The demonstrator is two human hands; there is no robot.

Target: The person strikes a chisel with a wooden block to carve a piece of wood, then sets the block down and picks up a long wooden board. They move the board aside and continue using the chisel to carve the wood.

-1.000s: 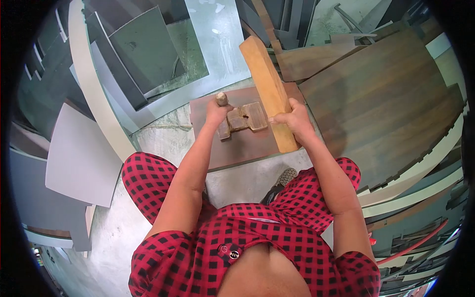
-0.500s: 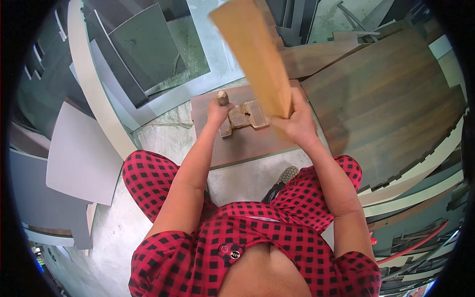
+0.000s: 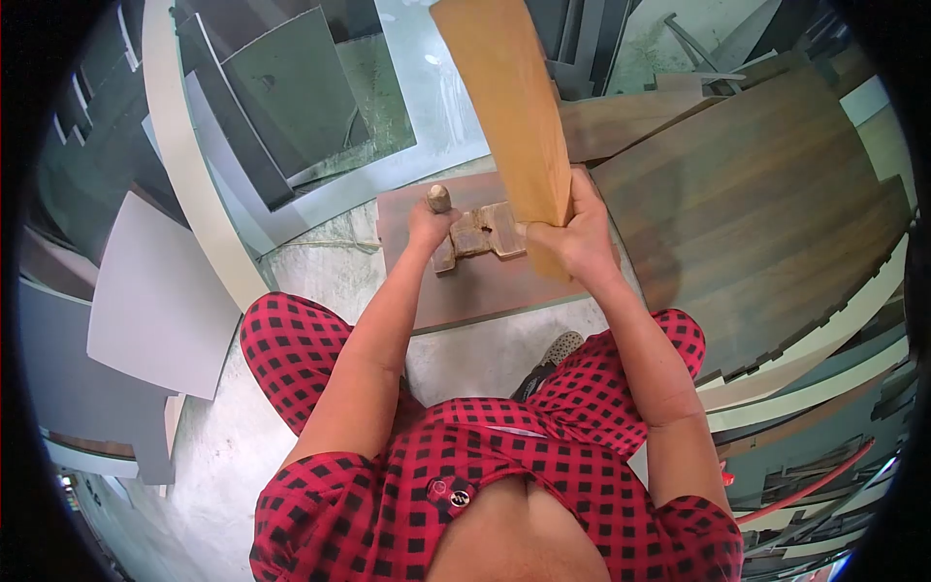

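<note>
Near the middle of the head view, a brown board (image 3: 441, 303) lies flat on the pale floor (image 3: 233, 436) between the person's knees. Notched wooden piece (image 3: 473, 233), with a small dark hole, sits on it. Left hand (image 3: 429, 229): closed round a wooden handle (image 3: 439, 198) at that piece's left side, rounded tip poking out of the fist. Can't tell if handle and piece are joined. Right hand (image 3: 580, 240): gripping the near part of a long orange-brown wood block (image 3: 514, 112), thumb across its left side. Block tilts up, far end leaning left and cut off by the top edge; it overlaps the notched piece's right end in view. Can't tell if they touch. Right of the board: big dark-brown wood panel (image 3: 756, 213). Far side: pale cut-out panel (image 3: 441, 92). Left: curved cream strip (image 3: 184, 145), light grey sheet (image 3: 150, 291).
</note>
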